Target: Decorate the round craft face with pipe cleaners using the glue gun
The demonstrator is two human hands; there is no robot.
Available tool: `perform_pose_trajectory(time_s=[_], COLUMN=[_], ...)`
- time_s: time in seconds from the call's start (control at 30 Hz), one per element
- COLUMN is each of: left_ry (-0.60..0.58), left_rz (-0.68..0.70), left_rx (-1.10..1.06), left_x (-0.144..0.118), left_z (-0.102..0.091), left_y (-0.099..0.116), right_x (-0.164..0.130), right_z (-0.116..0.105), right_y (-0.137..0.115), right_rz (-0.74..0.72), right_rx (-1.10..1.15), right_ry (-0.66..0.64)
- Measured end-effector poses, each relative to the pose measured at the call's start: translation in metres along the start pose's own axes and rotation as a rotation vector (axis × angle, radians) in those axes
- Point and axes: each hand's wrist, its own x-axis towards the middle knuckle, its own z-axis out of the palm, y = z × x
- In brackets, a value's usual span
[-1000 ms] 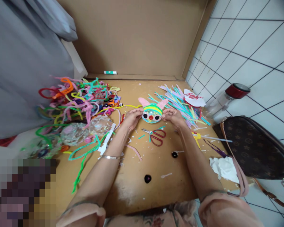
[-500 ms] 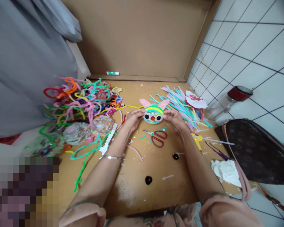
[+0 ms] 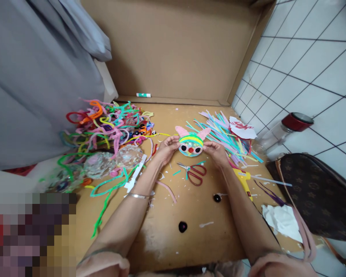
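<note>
Between my two hands is a small clear craft ball decorated as an animal head (image 3: 190, 148), with pink ears, a green and yellow band, black eyes and a red nose. My left hand (image 3: 168, 149) pinches its left side, and my right hand (image 3: 217, 151) pinches its right side. The head faces me, raised a little over the table. Below it lie red-handled scissors (image 3: 196, 175), blades pointing left. Nearer me are two black round pieces, one by my right forearm (image 3: 217, 197) and one in front of me (image 3: 182, 227).
Tangled pipe cleaners (image 3: 109, 123) heap at the left, beside clear plastic balls (image 3: 99, 164). Straight pipe cleaners (image 3: 219, 132) lie at the back right. A yellow glue gun (image 3: 243, 181), crumpled tissue (image 3: 282, 221), brown bag (image 3: 317, 192) and red-lidded bottle (image 3: 288, 129) line the right.
The whole view has shifted slightly, so everything appears a little lower and further right. Both hands keep the same grip on the animal head.
</note>
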Motion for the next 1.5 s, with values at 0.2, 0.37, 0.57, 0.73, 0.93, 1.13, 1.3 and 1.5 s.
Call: perform_pose_trajectory(time_s=[0.2, 0.37, 0.57, 0.73, 0.93, 1.13, 1.3, 1.5], left_ry=[0.014, 0.042, 0.019, 0.017, 0.002, -0.017, -0.019, 0.002], left_rz=[0.007, 0.018, 0.028, 0.028, 0.051, 0.032, 0.021, -0.006], left_rx=[-0.019, -0.025, 0.024, 0.089, 0.084, 0.04, 0.025, 0.022], left_x=[-0.002, -0.002, -0.004, -0.005, -0.005, -0.005, -0.004, -0.003], left_z=[0.005, 0.007, 0.008, 0.006, 0.005, 0.0, -0.004, -0.004], left_y=[0.002, 0.0, 0.001, 0.003, 0.002, 0.002, 0.004, 0.005], right_x=[-0.004, -0.004, -0.003, -0.003, -0.004, -0.007, -0.01, -0.011], right_z=[0.004, 0.003, 0.004, 0.003, 0.003, 0.01, 0.02, 0.026], right_y=[0.005, 0.008, 0.009, 0.008, 0.005, 0.004, 0.005, 0.013], right_rz=[0.028, 0.05, 0.07, 0.061, 0.023, 0.021, -0.022, 0.003], right_rx=[0.079, 0.132, 0.192, 0.16, 0.144, 0.129, 0.139, 0.214], right_ry=[0.028, 0.008, -0.004, -0.024, -0.038, 0.019, 0.076, 0.097])
